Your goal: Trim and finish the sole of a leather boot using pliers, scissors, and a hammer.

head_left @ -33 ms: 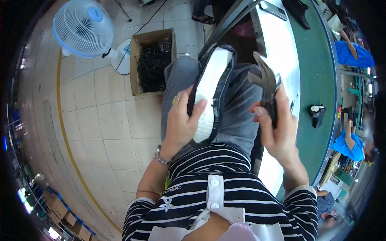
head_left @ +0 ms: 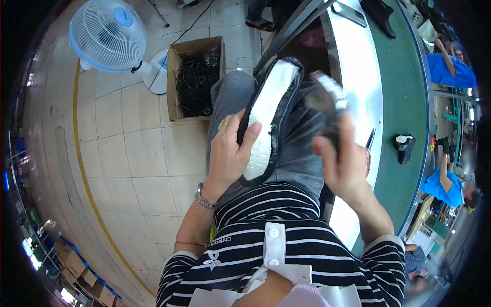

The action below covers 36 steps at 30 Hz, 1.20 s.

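A black shoe [head_left: 261, 128] rests sole side up across my lap, its dark upper folded in around a white bottom face. My left hand [head_left: 232, 148] is closed around its near left side, the thumb lying over the white part. To the right of the shoe, my right hand [head_left: 348, 161] grips metal pincers [head_left: 335, 94] that look like lasting pincers, with a side block on the head. The head is smeared by motion and stands apart from the shoe. My palm and fingers hide most of the handles.
On the pale metal ledge lie a phone [head_left: 350, 14] and a slim tool [head_left: 370, 138]. The green bench [head_left: 404, 102] holds another black shoe piece [head_left: 404, 148] and a dark boot [head_left: 379, 16]. A cardboard box [head_left: 196, 38] of black scraps and a fan [head_left: 108, 36] stand left. Co-workers sit across the bench.
My right hand has shifted slightly left and down with the pincers, whose head has turned and blurred. The slim tool on the ledge now shows. The shoe has barely moved.
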Available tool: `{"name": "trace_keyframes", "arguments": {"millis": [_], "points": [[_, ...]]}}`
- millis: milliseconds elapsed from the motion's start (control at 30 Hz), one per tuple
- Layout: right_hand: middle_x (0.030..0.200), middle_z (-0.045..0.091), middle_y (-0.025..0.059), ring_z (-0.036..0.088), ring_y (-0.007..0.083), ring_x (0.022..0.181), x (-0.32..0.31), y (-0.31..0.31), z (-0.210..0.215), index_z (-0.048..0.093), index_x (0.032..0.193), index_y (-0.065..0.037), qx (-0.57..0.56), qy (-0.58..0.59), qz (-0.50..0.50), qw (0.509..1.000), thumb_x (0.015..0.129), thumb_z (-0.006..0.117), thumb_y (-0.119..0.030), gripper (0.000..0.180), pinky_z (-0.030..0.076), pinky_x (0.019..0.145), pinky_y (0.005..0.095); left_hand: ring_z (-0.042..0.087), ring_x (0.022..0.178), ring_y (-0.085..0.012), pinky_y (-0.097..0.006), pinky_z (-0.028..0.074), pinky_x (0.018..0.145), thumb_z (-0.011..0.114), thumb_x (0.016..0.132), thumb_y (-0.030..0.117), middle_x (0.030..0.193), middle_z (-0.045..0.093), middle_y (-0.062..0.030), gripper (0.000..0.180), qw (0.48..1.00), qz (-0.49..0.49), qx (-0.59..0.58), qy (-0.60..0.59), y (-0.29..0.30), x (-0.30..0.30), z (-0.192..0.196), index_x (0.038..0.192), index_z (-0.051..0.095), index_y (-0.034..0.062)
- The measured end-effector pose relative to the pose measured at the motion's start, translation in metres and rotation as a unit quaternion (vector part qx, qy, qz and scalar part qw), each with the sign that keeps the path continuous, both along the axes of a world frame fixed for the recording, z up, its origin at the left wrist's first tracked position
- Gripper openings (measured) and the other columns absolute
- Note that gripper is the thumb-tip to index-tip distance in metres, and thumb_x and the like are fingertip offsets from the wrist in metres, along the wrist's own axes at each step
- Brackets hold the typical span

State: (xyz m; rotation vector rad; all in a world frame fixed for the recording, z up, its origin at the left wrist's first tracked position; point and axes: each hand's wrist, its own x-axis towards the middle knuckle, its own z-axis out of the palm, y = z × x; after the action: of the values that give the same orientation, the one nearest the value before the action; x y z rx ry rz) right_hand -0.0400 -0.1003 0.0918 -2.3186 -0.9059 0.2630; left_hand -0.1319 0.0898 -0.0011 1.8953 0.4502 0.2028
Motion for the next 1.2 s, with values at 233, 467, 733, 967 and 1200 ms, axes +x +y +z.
{"name": "trace_keyframes", "arguments": {"millis": [233, 467, 733, 967, 1200], "points": [[0.06, 0.061, 0.0141, 0.061, 0.0301, 0.05, 0.011, 0.024, 0.005, 0.024, 0.147, -0.005, -0.239, 0.087, 0.133, 0.958, 0.094, 0.055, -0.014, 0.061, 0.048, 0.047, 0.0405, 0.063, 0.057, -0.0296, -0.037, 0.049, 0.049, 0.057, 0.096, 0.025, 0.067, 0.062, -0.0119, 0.026, 0.956, 0.023, 0.29, -0.03, -0.007, -0.011, 0.001, 0.085, 0.061, 0.0022], [0.065, 0.064, 0.0181, 0.066, 0.0337, 0.058, 0.025, 0.032, 0.034, 0.03, 0.143, 0.0, -0.253, 0.162, 0.218, 0.929, 0.09, 0.056, -0.007, 0.06, 0.053, 0.057, 0.0423, 0.064, 0.056, -0.026, -0.034, 0.048, 0.047, 0.056, 0.096, 0.019, 0.065, 0.063, -0.0133, 0.022, 0.988, -0.023, 0.137, -0.073, 0.005, -0.014, -0.009, 0.089, 0.063, -0.0009], [0.069, 0.066, 0.0184, 0.067, 0.0319, 0.061, 0.038, 0.054, 0.039, 0.029, 0.144, -0.003, -0.359, 0.19, 0.288, 0.867, 0.09, 0.053, -0.006, 0.059, 0.055, 0.056, 0.0396, 0.068, 0.061, -0.029, -0.031, 0.053, 0.053, 0.059, 0.094, 0.02, 0.071, 0.067, -0.0165, 0.028, 0.918, -0.108, 0.381, -0.023, -0.002, -0.011, 0.008, 0.106, 0.063, -0.0054], [0.067, 0.061, 0.0106, 0.058, 0.0221, 0.048, 0.034, 0.014, 0.005, 0.021, 0.15, -0.024, -0.236, 0.234, 0.251, 0.909, 0.094, 0.055, -0.013, 0.067, 0.045, 0.043, 0.0345, 0.062, 0.112, -0.021, -0.034, 0.05, 0.092, 0.047, 0.099, 0.046, 0.125, 0.061, -0.0125, 0.061, 0.766, 0.022, -0.64, 0.052, -0.003, -0.003, -0.004, 0.143, 0.039, 0.0052], [0.061, 0.058, 0.0089, 0.055, 0.0203, 0.045, 0.033, 0.001, -0.012, 0.025, 0.15, -0.023, -0.165, 0.165, 0.263, 0.936, 0.093, 0.057, -0.013, 0.066, 0.043, 0.04, 0.0339, 0.056, 0.112, -0.014, -0.031, 0.048, 0.096, 0.06, 0.093, 0.039, 0.129, 0.054, -0.0046, 0.064, 0.751, -0.039, -0.655, 0.076, -0.004, 0.033, -0.029, 0.147, 0.032, 0.0167]]}}
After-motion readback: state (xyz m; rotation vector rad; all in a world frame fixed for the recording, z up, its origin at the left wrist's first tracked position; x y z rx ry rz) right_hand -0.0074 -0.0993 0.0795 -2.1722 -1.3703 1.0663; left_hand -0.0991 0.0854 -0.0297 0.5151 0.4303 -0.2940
